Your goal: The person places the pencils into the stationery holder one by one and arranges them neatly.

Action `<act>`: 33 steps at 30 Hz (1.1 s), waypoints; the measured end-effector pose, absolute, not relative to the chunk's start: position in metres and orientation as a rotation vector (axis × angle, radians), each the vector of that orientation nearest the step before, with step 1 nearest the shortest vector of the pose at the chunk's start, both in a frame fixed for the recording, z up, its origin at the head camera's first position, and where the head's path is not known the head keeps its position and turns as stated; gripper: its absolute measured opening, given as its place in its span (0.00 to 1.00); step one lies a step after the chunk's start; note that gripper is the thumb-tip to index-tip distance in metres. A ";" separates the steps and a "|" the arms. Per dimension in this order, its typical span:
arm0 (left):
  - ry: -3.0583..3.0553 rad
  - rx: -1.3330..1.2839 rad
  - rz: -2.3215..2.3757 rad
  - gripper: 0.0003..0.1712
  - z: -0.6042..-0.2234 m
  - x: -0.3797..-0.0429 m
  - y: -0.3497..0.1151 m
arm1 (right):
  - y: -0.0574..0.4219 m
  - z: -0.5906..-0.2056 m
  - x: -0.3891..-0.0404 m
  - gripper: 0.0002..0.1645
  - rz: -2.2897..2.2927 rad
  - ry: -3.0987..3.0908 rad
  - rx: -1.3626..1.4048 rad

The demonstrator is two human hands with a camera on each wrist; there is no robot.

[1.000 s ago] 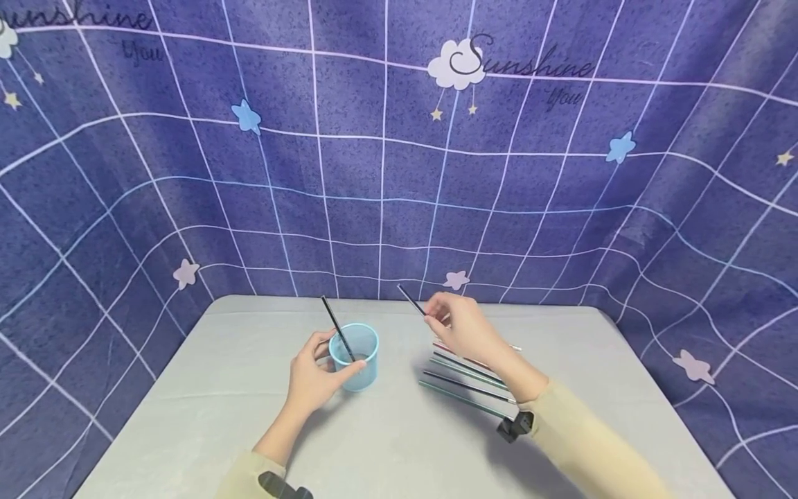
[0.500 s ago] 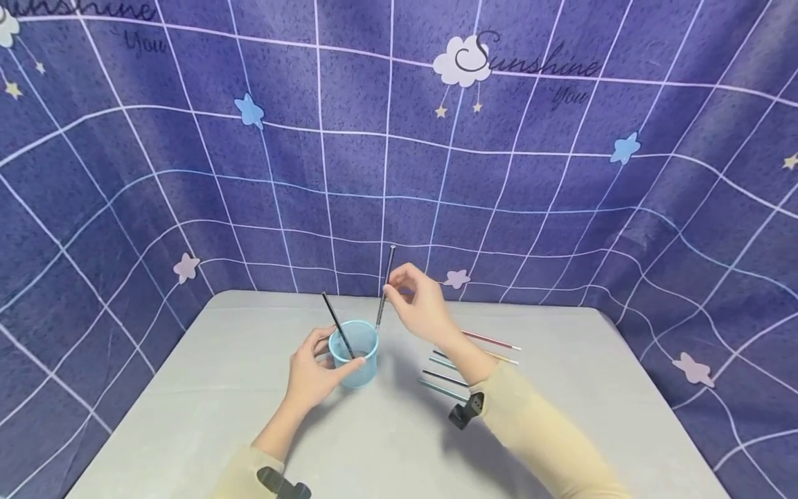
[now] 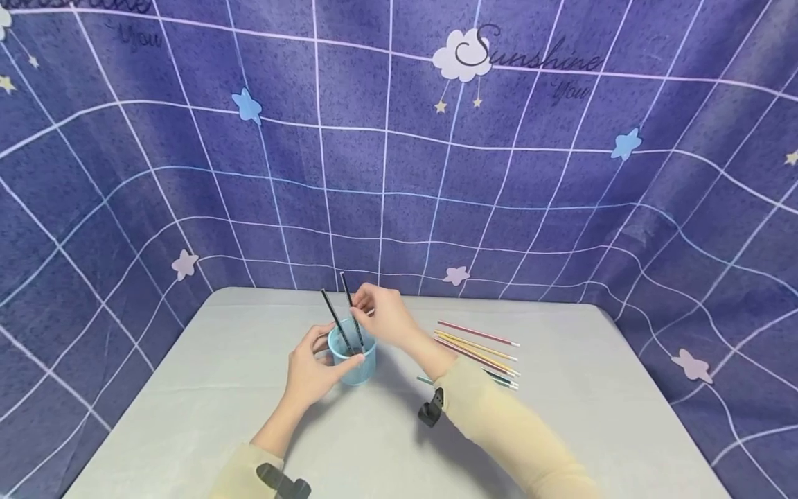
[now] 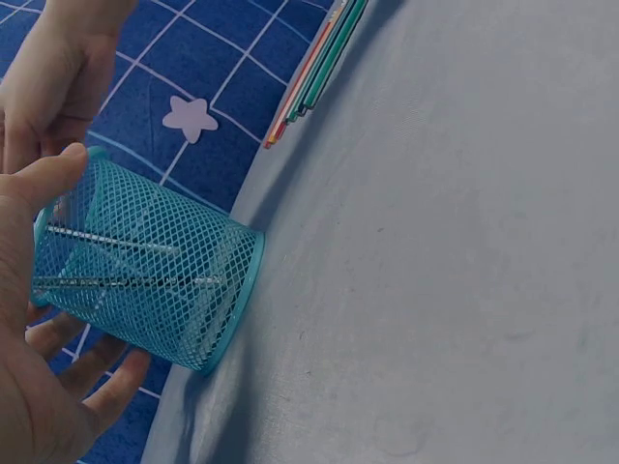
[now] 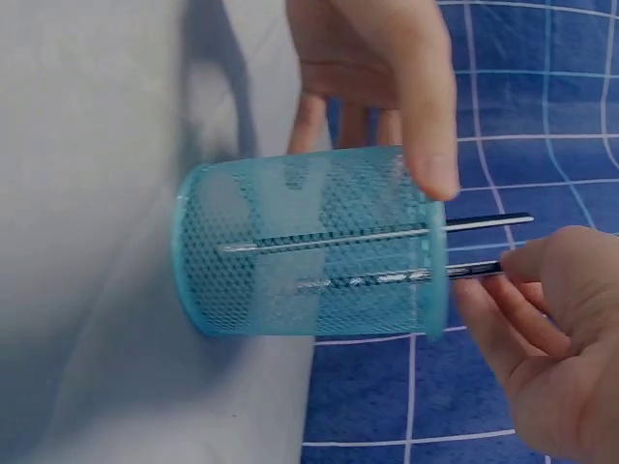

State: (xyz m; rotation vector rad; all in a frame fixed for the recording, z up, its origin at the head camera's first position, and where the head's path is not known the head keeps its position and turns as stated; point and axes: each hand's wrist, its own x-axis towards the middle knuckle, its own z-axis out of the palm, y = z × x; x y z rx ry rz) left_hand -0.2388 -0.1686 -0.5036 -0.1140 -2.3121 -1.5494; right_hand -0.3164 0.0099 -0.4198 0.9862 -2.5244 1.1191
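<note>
Turquoise mesh cup (image 3: 357,373), gripped by your left hand (image 3: 312,371), contains one black pencil (image 3: 337,321), your right hand (image 3: 383,319) pinching a second black pencil (image 3: 358,333) partly inside, coloured pencils (image 3: 476,345) remaining at three o'clock.

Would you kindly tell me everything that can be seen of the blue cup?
The cup is light blue, round and open-topped, with mesh walls that look like metal and a smooth rim. It stands upright, or nearly so, on the grey table. The left grip holds it round the side, thumb at the rim. Two dark, pencil-like sticks lean inside; the right grip pinches one.
</note>
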 end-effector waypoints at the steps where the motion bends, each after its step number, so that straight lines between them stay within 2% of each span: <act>1: -2.314 -0.118 -1.549 0.43 -0.504 -0.239 -0.169 | 0.008 -0.422 -0.317 0.04 1.087 -2.538 0.996; 12: -2.321 -0.145 -1.539 0.43 -0.502 -0.237 -0.169 | -0.002 -0.433 -0.315 0.04 0.878 -2.580 1.076; 33: -2.303 -0.123 -1.580 0.42 -0.503 -0.238 -0.170 | -0.012 -0.430 -0.309 0.05 0.812 -2.606 0.984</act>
